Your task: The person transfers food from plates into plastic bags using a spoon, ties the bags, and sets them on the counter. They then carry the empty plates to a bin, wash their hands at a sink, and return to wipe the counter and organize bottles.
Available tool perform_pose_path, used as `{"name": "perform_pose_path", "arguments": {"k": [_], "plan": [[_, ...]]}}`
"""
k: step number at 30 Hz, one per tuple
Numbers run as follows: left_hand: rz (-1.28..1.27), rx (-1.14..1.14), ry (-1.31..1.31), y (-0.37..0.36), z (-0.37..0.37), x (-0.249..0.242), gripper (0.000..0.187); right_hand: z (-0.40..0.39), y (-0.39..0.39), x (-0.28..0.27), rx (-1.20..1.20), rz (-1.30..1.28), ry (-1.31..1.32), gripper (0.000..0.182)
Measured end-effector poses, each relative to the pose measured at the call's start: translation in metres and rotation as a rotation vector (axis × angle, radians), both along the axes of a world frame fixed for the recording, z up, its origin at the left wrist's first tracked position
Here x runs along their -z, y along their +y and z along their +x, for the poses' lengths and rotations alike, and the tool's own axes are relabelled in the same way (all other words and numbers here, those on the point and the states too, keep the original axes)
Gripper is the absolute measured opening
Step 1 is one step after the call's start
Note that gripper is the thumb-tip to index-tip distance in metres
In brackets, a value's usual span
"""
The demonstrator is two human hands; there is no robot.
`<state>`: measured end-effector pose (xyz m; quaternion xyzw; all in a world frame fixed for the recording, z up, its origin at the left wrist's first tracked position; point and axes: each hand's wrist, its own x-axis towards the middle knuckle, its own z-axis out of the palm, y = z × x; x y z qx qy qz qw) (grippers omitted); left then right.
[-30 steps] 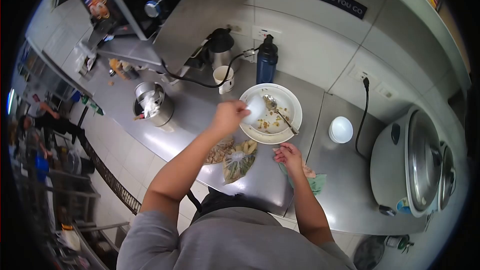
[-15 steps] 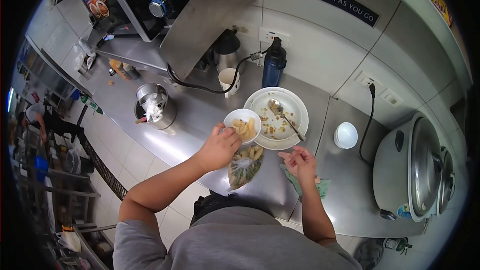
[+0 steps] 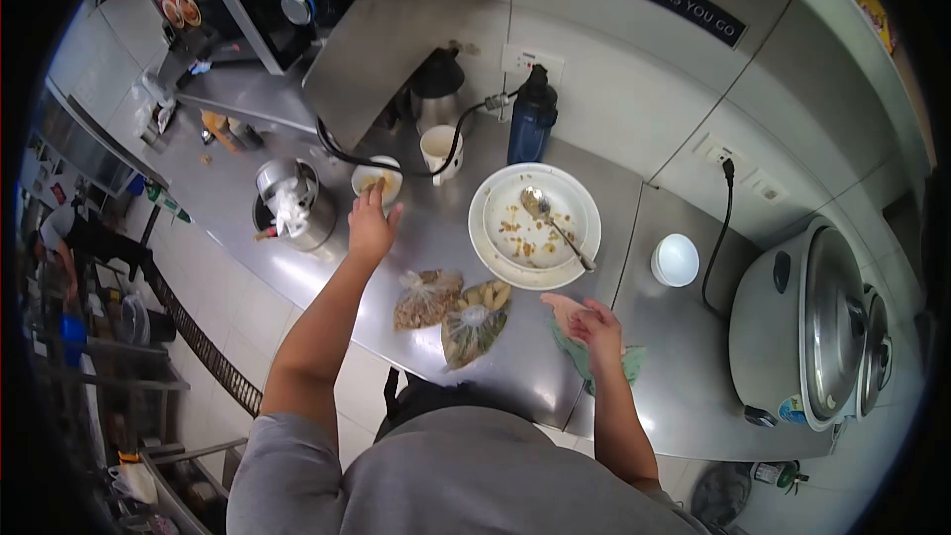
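My left hand reaches to a small white bowl with yellowish pieces in it, standing left of a mug. Its fingers are apart at the bowl's near rim. Over a pink and green cloth is my right hand, its fingers partly curled; whether it grips the cloth is unclear. Two tied plastic bags of food, one brownish and one greenish, lie side by side near the counter's front edge. Behind them sits a large white plate with a spoon and food scraps.
A metal pot holding crumpled white plastic stands at left. A blue flask is by the wall. To the right are an empty white bowl and a large cooker. A person is at far left.
My left hand has carried the small bowl from beside the plate to the left, near the mug. The brownish bag has come into view. My right hand has barely moved.
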<state>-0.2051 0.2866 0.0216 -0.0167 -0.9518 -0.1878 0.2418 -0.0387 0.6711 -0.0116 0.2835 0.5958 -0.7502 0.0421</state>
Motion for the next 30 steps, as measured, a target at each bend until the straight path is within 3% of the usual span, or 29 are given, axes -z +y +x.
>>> {"name": "perform_pose_path", "arguments": {"k": [4,6,8,10,13,18,23,30], "plan": [[0.417,0.224,-0.165,0.004,0.066,0.006,0.048,-0.018,-0.01,0.008,0.039,-0.241,0.0,0.043],[0.428,0.298,-0.403,0.013,0.11,0.018,0.061,-0.038,-0.01,0.02,0.016,-0.377,0.036,0.046],[0.397,0.385,-0.455,0.036,0.142,0.018,0.074,-0.06,-0.006,0.037,-0.072,-0.528,0.098,0.046],[0.118,0.386,-0.461,0.068,0.159,-0.018,0.075,-0.075,-0.012,0.037,-0.069,-0.54,0.028,0.042],[-0.007,0.238,-0.601,0.094,0.159,-0.02,0.077,-0.09,-0.019,0.049,-0.072,-0.515,0.044,0.043],[0.231,0.16,-0.505,0.074,0.157,-0.018,0.074,-0.089,-0.018,0.047,-0.114,-0.58,0.162,0.053],[0.369,0.011,-0.401,0.011,0.192,-0.006,0.062,-0.068,-0.011,0.014,-0.091,-0.589,0.188,0.057],[0.453,-0.228,-0.491,-0.078,0.26,0.03,0.052,-0.022,-0.033,-0.078,-0.17,-0.372,0.147,0.064]]}}
